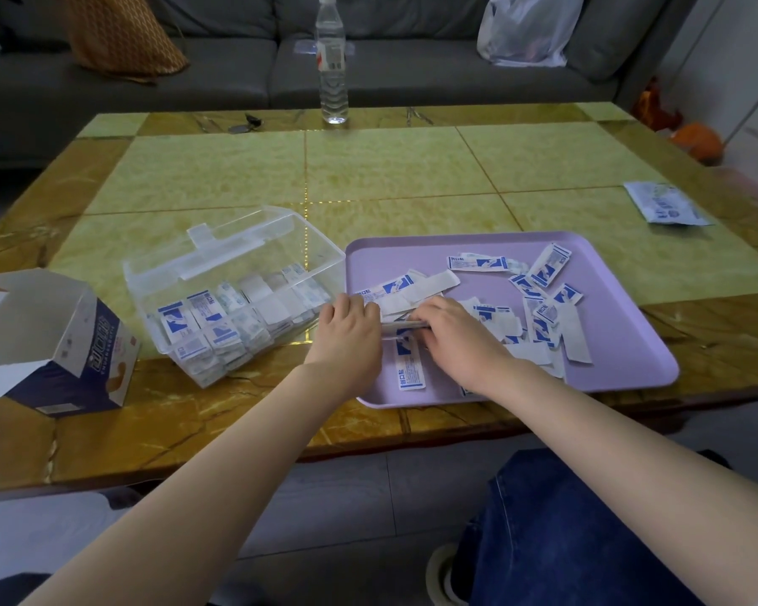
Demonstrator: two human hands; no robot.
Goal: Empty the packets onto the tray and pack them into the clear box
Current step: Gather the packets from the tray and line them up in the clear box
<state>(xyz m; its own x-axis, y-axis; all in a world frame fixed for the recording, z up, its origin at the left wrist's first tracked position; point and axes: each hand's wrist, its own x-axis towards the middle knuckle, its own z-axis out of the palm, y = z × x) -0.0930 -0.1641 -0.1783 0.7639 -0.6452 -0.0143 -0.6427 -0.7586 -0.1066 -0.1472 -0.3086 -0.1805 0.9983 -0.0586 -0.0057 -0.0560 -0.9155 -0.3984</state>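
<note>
Paper-wrapped packets, gathered into a thin stack (pixel 405 326), are held edge-on between my left hand (pixel 351 330) and my right hand (pixel 456 334). Both hands curl their fingers round its ends and sit close together over the near left part of the lilac tray (pixel 622 373). One single packet (pixel 410 369) lies flat just nearer to me than the stack, and loose packets (pixel 548 266) are scattered over the tray to the right, some printed side up, some showing plain backs. Just left of the tray stands the clear box (pixel 237 255), lid open, with rows of packets already set on edge inside; whether it touches the tray I cannot tell. Farther left lies an opened carton (pixel 62 343). A flat pouch (pixel 666 203) rests near the right edge of the table (pixel 390 168), and a water bottle (pixel 332 59) stands at the far side. Risks, as I judge them: the stack is thin and probably slick, so a slackened pinch during the carry could let it fan out and spill between tray and box. Pressing it into crowded rows could topple them or push the light box away.
</note>
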